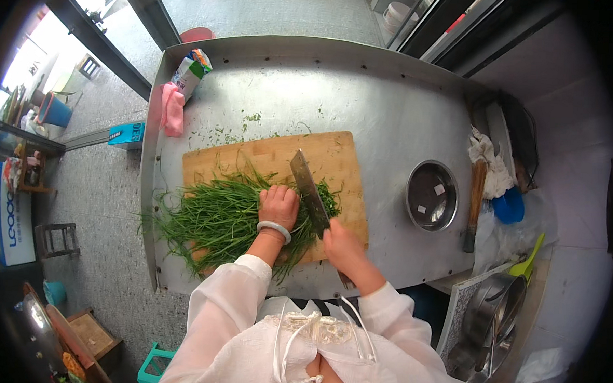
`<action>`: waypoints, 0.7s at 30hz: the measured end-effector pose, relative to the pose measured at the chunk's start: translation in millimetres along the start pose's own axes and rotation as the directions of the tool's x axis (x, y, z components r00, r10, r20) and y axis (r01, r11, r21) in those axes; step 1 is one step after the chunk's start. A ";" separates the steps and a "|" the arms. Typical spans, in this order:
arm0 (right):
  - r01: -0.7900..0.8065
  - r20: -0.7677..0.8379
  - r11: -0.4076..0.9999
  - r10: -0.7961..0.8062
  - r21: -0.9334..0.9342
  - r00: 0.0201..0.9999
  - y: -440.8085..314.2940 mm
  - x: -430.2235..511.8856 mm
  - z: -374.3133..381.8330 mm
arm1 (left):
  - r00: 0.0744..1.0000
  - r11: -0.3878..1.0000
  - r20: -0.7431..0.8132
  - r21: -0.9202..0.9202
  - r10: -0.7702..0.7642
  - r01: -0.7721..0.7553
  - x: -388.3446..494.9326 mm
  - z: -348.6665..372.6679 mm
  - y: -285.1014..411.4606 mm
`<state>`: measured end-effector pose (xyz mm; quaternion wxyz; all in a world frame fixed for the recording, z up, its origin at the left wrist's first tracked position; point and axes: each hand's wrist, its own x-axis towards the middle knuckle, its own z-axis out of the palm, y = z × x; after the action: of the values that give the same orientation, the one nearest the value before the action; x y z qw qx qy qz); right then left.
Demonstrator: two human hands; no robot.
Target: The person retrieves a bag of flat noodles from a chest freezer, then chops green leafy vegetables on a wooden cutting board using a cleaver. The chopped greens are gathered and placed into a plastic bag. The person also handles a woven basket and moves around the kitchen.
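A heap of long, thin green stalks, which look like Chinese chives, covers the left of a wooden cutting board and spills over its edge. My left hand, with a pale bangle at the wrist, presses down on the heap near its right end. In my right hand is the handle of a cleaver. Its blade stands just right of my left fingers, between the stalks and a small pile of chopped greens. Part of the blade's lower edge is hidden among the greens.
Raised rims border the metal table. A steel bowl and a brush are at the right. A pink cloth and a printed packet lie at the far left corner. Steel pots stand at the lower right.
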<state>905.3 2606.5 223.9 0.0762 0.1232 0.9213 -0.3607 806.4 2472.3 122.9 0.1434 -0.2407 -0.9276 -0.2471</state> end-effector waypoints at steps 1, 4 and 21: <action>-0.026 0.093 0.999 0.029 -0.034 0.995 1.5 -1.2 -1.9 | 1.000 1.000 -0.018 0.008 0.006 -0.005 -0.9 1.0 -0.4; -0.034 0.135 0.997 0.043 -0.063 0.990 2.0 -4.6 -3.0 | 0.998 0.999 -0.061 0.036 0.013 -0.010 -1.3 3.2 -0.4; -0.132 -0.101 0.970 0.155 0.206 0.983 69.6 -34.8 -36.7 | 0.811 0.955 0.524 0.263 -0.260 0.137 -17.7 -49.6 42.6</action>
<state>956.4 2675.0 213.7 0.0354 0.2175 0.8722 -0.4367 850.6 2472.0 174.1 -0.1328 -0.1863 -0.9702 -0.0799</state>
